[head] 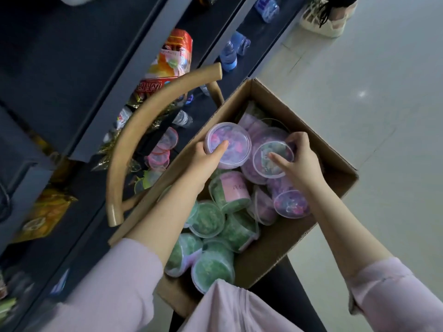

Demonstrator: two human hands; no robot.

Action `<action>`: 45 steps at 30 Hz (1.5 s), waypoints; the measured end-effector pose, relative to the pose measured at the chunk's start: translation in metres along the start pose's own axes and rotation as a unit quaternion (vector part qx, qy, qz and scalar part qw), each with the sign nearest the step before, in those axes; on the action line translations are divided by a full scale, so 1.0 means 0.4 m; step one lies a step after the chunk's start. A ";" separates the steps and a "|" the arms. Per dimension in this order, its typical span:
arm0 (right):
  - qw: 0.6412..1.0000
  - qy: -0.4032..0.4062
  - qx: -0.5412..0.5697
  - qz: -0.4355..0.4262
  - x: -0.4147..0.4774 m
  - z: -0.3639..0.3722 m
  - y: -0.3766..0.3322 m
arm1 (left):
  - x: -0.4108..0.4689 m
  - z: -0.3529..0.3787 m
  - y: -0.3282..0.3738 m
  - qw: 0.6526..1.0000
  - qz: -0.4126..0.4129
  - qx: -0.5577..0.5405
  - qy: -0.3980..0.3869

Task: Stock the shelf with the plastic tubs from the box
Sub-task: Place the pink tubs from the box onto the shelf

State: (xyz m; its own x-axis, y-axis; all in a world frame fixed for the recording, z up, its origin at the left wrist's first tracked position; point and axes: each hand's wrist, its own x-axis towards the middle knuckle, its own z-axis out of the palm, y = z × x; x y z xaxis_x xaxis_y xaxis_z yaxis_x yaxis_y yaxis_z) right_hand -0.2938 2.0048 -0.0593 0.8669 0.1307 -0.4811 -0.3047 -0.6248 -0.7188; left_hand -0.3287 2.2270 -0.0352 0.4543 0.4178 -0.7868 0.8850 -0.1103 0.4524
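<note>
An open cardboard box (335, 164) sits on a chair in front of me, holding several clear plastic tubs, green-filled ones (211, 219) near me and pink ones further in. My left hand (203, 156) grips a pink-filled tub (233, 144) at the box's far left side, thumb across its lid. My right hand (299, 161) grips a second tub (271, 161) with a clear lid, thumb on top and fingers curled over its far rim. On the dark shelf (191, 121) to the left, a few pink-lidded tubs (165, 149) lie in a row.
The chair's curved wooden backrest (134, 137) arcs between the box and the shelf. Snack bags (167, 65) and water bottles (230, 53) fill the shelves. Another person's shoe (326, 17) stands on the pale floor at the top right.
</note>
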 end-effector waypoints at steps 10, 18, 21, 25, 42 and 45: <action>0.998 0.015 0.008 -0.056 -0.036 -0.019 0.012 | 0.005 0.008 -0.049 0.994 -0.044 -0.096 0.001; 0.976 0.066 0.205 0.017 -0.189 -0.015 -0.070 | -0.163 -0.094 -0.136 0.981 -0.009 -0.195 -0.011; 0.972 0.044 0.231 -0.005 -0.269 0.018 -0.127 | -0.248 -0.176 -0.200 0.969 0.006 -0.247 0.001; 0.959 0.003 0.277 -0.063 -0.435 0.102 -0.228 | -0.392 -0.338 -0.362 0.946 0.031 -0.321 0.019; 0.792 -0.408 0.353 -0.287 -1.400 0.569 -0.901 | -1.385 -1.051 -1.063 0.776 0.191 -0.507 0.324; 0.781 -0.443 0.301 -0.321 -1.515 0.626 -1.011 | -1.489 -1.119 -1.118 0.739 0.217 -0.520 0.369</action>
State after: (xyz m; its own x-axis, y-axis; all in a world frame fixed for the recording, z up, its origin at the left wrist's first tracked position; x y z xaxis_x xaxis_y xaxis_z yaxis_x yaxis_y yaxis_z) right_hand -0.7948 2.3709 0.3974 0.3860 0.9161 0.1081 -0.2812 0.2285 -0.9320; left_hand -1.0407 2.4310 0.4190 0.1542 0.9670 -0.2030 -0.0604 0.2143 0.9749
